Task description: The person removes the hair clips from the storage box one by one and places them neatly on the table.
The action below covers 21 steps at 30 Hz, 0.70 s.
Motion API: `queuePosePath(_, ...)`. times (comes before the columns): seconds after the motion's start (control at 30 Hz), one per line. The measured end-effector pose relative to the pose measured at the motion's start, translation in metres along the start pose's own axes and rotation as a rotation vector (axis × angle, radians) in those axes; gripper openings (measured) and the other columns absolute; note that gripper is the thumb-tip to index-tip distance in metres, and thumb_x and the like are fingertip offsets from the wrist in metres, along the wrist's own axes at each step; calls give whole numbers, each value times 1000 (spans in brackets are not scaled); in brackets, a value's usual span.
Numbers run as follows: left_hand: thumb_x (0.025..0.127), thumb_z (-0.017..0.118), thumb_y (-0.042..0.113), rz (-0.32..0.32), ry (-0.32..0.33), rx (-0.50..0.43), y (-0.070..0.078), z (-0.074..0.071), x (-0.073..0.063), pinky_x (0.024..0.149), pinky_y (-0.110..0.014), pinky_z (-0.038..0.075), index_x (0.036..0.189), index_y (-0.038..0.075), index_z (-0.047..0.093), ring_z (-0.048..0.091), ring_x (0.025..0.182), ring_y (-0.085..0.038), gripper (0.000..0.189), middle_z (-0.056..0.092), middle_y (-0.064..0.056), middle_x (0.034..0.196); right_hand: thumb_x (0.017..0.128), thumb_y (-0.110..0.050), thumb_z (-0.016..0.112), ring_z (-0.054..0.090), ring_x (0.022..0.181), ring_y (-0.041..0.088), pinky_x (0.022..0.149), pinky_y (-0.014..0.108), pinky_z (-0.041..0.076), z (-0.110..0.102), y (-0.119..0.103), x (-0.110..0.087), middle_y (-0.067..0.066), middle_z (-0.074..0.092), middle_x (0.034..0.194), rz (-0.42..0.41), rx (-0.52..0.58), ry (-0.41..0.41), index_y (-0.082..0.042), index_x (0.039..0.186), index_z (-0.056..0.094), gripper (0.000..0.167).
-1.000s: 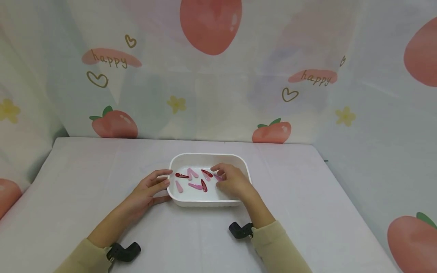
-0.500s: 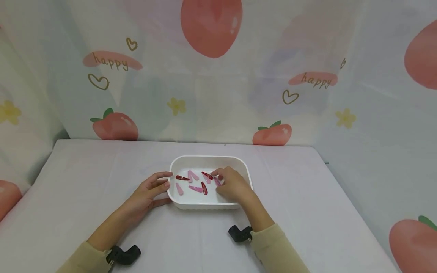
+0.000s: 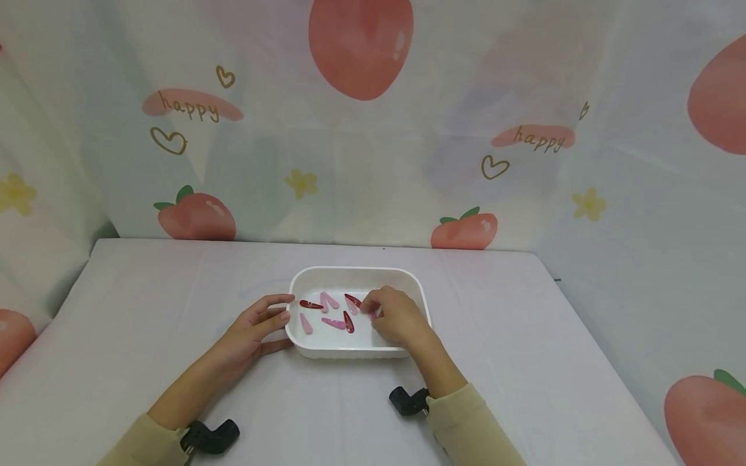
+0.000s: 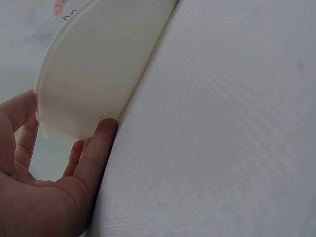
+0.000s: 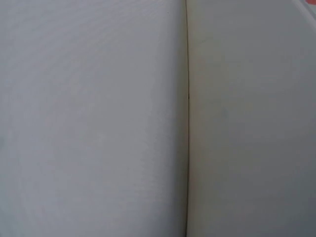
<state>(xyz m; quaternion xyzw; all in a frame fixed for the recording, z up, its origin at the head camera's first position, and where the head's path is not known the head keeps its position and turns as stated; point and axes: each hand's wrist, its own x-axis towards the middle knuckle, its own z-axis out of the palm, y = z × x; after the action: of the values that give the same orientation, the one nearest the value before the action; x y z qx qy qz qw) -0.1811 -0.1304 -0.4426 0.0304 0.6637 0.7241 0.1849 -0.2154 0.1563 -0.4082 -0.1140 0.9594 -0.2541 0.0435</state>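
Note:
A white tray [image 3: 355, 350] holds several snap hair clips, some dark red [image 3: 311, 304] and some pink [image 3: 306, 323], scattered over its floor. My left hand [image 3: 259, 327] is at the tray's left end, fingers extended. In the left wrist view its fingertips [image 4: 105, 127] touch the tray's wall [image 4: 103, 64] near the base and at the rim. Inside the tray's right half, my right hand [image 3: 397, 316] pinches a pink hair clip [image 3: 375, 315], mostly hidden behind the fingers. A red clip lies right beside those fingertips. The right wrist view shows the tray's outer wall [image 5: 252, 123] but no hand.
The tray stands on a table with a white cloth [image 3: 524, 362]. Behind the table hangs a backdrop [image 3: 373, 162] printed with fruit and hearts. Black wrist camera mounts [image 3: 212, 437] stick out from both sleeves.
The right hand's fingers have drawn together over the pink hair clip, which showed more plainly between them before. The left hand stays at the tray's end. The head view has tilted slightly.

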Motion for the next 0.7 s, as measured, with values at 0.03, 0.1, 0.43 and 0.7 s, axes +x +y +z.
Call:
queuePosePath(0.03, 103, 56, 23, -1, -2, -4, 0, 0, 0, 98, -45, 54, 148, 13, 41, 51, 130, -32, 49, 40, -19, 147, 83, 4, 67, 55, 82, 17, 78, 34, 50, 0, 0, 0, -2, 64, 89, -4, 4, -4, -17, 96, 74, 26)
queuePosePath(0.1, 103, 56, 23, -1, -4, -10, 0, 0, 0, 98, -45, 54, 148, 13, 40, 51, 130, -32, 49, 40, -19, 147, 82, 5, 65, 54, 79, 15, 75, 31, 49, -1, 0, 1, -3, 63, 86, -8, 2, -20, -18, 98, 73, 29)
queuePosePath(0.43, 102, 58, 24, 17, -9, -21, 0, 0, 1, 98, -46, 54, 148, 12, 40, 53, 127, -30, 52, 40, -19, 145, 85, -1, 66, 54, 76, 16, 66, 28, 46, -4, 3, 3, -2, 60, 82, -15, 121, -108, -22, 110, 71, 33)
queuePosePath(0.7, 102, 58, 24, 21, -11, -6, -2, -2, 1, 97, -46, 54, 149, 12, 40, 53, 126, -31, 51, 40, -19, 145, 90, 0, 65, 62, 79, 26, 69, 31, 57, -13, 11, 9, 11, 60, 87, -61, 668, -198, -11, 133, 62, 45)
